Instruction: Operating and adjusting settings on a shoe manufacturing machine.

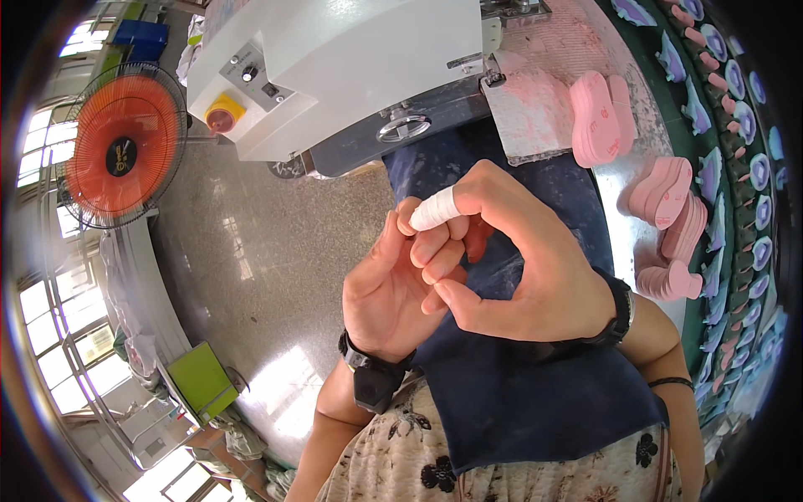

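Note:
Both of my hands meet in front of my dark blue apron (544, 402). White tape (434, 208) wraps the forefinger of my right hand (535, 259). The tip of that finger is between the thumb and curled fingertips of my left hand (389, 293), which closes on it. My right thumb stands apart from the taped forefinger and touches the lower fingers of my left hand. Behind the left hand's fingers, the other right fingers are mostly hidden. No tool shows in either hand. I wear a dark band on each wrist.
A large pale grey machine (360, 67) with a handwheel (403, 127) stands ahead. On the right, stacked pink insole-shaped pieces (595, 121) lie beside a dark green rack (721, 167) of purple and pale blue pieces. An orange fan (125, 156) and a green chair (202, 378) are at left.

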Available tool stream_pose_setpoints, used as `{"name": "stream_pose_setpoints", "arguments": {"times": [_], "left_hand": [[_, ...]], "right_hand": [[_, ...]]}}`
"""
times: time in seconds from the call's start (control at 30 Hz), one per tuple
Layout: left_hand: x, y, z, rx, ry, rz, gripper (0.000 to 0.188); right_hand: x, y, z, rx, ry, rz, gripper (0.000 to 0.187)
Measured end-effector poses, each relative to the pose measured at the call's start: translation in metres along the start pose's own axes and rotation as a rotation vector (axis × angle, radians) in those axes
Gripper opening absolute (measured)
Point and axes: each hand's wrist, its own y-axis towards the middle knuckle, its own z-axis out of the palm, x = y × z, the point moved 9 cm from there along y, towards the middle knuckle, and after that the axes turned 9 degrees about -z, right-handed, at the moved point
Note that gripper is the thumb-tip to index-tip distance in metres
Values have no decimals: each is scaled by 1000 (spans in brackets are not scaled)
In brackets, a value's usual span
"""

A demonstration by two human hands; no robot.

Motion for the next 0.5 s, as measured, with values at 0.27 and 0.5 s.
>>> {"name": "stream_pose_setpoints", "arguments": {"times": [0.27, 0.5], "left_hand": [[1, -3, -2, -36, -30, 16, 24], [-1, -4, -4, -34, -20, 8, 23]], "right_hand": [[1, 0, 4, 13, 43, -15, 43], [2, 1, 3, 14, 48, -6, 44]]}}
